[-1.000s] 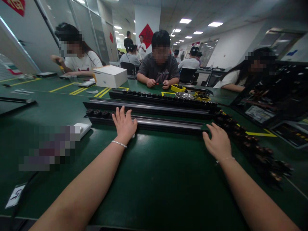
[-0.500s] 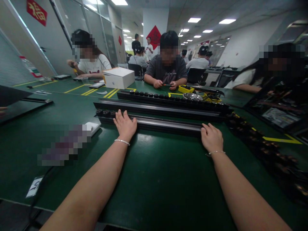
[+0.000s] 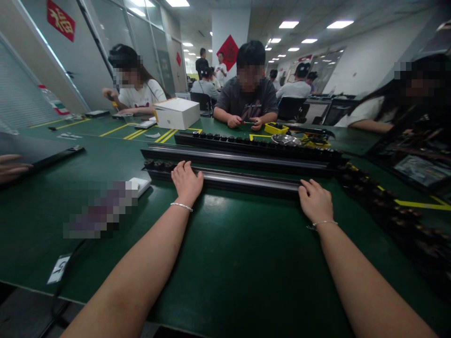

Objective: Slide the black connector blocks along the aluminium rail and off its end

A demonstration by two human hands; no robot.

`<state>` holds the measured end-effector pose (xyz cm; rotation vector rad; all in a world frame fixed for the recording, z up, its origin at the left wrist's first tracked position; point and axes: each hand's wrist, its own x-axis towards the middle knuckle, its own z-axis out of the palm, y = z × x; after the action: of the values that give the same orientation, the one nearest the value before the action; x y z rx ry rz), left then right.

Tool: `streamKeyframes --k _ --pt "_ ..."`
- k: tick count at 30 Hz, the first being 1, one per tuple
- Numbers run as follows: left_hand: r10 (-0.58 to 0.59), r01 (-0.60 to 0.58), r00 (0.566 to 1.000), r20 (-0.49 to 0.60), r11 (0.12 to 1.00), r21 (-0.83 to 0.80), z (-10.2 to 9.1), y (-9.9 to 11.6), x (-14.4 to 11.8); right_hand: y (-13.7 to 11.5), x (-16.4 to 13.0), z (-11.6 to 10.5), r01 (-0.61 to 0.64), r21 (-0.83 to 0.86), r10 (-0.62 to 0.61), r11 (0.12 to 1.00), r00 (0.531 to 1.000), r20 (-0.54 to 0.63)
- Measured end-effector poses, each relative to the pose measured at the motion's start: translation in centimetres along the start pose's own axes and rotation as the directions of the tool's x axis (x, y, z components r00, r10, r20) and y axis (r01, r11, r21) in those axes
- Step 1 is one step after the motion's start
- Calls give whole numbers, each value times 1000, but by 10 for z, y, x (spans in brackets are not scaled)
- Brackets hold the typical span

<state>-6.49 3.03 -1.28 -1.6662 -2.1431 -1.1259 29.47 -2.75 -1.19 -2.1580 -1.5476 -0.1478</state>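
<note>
Green worktable [image 3: 246,263], white walls, ceiling light panels [image 3: 338,24].

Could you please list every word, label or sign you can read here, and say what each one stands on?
"福": gold character on the red sign high on the left wall.
Red diamond sign on the pillar: too blurred to read.
Small red sign on the glass partition: too small.
White tag at the table's near edge: mark unreadable.
White box: no legible print.

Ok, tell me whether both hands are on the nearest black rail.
Yes, the left hand and right hand both rest on the nearest black rail.
</note>
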Motion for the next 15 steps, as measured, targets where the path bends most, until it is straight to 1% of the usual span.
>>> streamKeyframes --k 4,9,15 --pt "0 0 1000 -6 1000 11 0 1 0 -1 0 -1 -6 3 6 1000 1000 4" --pt "22 -23 999 31 1000 16 -2 4 -1 0 0 1 3 1 -3 1000 1000 -8" --pt "-2 2 999 40 1000 2 0 4 -2 0 -1 1 18 -12 -18 1000 1000 -23"
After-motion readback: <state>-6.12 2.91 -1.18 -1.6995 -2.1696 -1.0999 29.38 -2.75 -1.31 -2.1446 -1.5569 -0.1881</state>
